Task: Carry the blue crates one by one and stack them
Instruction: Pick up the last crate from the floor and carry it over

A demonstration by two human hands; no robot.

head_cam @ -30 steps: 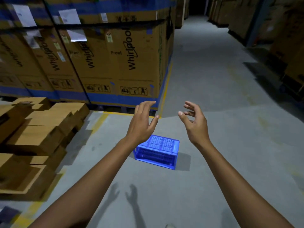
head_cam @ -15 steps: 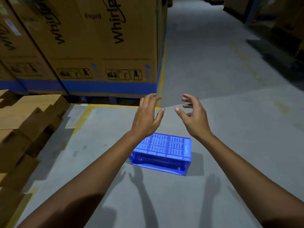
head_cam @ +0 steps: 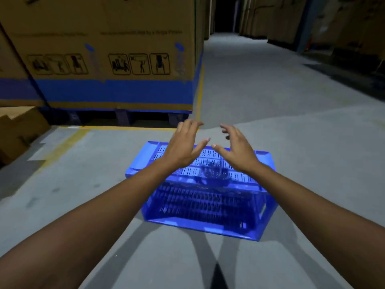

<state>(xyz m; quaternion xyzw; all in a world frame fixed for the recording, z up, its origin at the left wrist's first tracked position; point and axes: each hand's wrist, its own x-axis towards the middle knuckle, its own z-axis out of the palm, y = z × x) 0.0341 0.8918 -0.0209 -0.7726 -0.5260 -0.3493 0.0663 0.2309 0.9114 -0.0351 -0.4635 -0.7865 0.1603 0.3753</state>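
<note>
**Reach for the crate: hands above it, no grip yet**

The blue crate (head_cam: 204, 203) sits alone on the grey floor (head_cam: 302, 147), in the near middle of the scene, with a broad perforated face turned up and its slotted long wall toward the camera; it looks to be lying base-up, though I cannot be sure. No other crate and no stack are in view.

Both arms stretch forward over it; the left hand (head_cam: 182, 149) and the right hand (head_cam: 239, 152) hover close together above the far half of the crate, thumbs nearly meeting. The fingers (head_cam: 189, 125) of each hand are spread wide and loosely bent; they hold nothing and appear clear of the plastic.

By my reading the step in hand is the pick-up, at its start. The next move calls for the hands to part toward the left and right end walls, come down, and hook the rim or the handle slot that shows on the right end, then lift level.

A large printed carton (head_cam: 108, 59) on a pallet (head_cam: 123, 117) stands just beyond on the far left, behind a yellow floor line (head_cam: 125, 128); the lift should keep away from it.
</note>
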